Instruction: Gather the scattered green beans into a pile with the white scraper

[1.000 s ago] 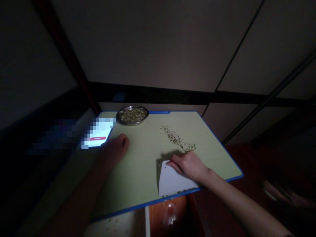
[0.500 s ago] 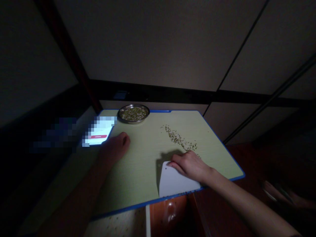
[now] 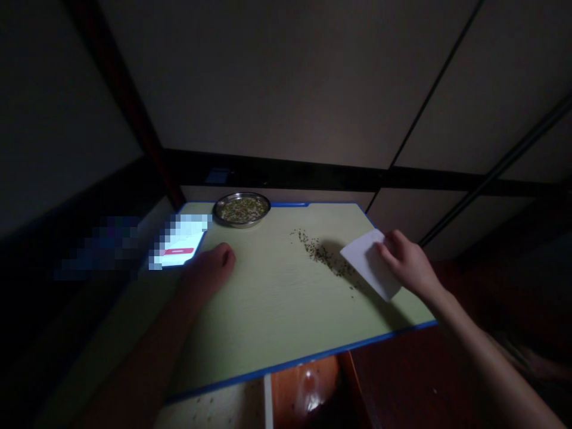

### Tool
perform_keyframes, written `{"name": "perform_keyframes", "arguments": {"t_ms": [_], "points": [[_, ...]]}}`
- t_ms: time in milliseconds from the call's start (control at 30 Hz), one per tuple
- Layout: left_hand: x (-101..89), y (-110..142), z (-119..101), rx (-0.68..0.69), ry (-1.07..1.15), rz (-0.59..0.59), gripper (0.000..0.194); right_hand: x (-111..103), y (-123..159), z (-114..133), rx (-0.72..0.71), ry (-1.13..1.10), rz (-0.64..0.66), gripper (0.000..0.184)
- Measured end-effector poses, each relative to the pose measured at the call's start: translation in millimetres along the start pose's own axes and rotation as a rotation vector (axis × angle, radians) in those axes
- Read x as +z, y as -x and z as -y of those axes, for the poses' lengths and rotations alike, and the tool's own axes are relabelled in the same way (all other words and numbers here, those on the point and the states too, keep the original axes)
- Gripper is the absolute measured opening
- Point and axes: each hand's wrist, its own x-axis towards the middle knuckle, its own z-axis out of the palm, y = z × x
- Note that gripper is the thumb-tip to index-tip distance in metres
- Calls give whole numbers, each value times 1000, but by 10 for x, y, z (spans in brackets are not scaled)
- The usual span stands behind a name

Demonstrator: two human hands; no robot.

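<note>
My right hand (image 3: 409, 262) grips a white plastic scraper card (image 3: 370, 264), held tilted with its edge on the pale green tabletop (image 3: 272, 304), just right of a trail of small green-brown beans (image 3: 322, 253). My left hand (image 3: 209, 269) rests closed on the tabletop beside a lit phone (image 3: 179, 243); what it may hold is hidden. A steel dish (image 3: 242, 209) full of the same beans stands at the table's far edge.
The table has a blue rim (image 3: 313, 357) and stands against a wall. Below its near edge is a brown cabinet or floor area (image 3: 308, 390) with a few scattered beans. The room is dark on both sides.
My right hand lifted the scraper from the table's near edge and carried it right and away, to the right side of the bean trail. The left hand stayed put.
</note>
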Motion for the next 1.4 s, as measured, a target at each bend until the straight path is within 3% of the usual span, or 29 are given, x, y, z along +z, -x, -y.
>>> {"name": "perform_keyframes", "arguments": {"t_ms": [167,300,433,700,867,967,1233,1300,1400], "points": [[30,-6,18,22,14,-40,39,119,-43,-756,244,-224,46,31],[21,-4,16,16,33,-22,38,307,27,-887,289,-185,86,30],[0,7,0,6,24,-7,38,534,-11,-628,277,-112,100,30],[-22,20,-6,6,26,0,35,1030,-293,292,155,-195,191,27],[-30,26,-8,21,62,-5,31,1169,-289,776,56,-266,260,28],[-21,30,-11,16,70,-11,31,1124,-303,818,39,-299,265,29],[-19,27,-14,4,161,-27,27,875,-448,385,174,-281,135,34],[-27,21,-7,-20,211,-22,26,902,-430,459,156,-305,138,34],[-30,10,26,-67,334,-26,27,1022,-370,768,93,-339,202,32]]}}
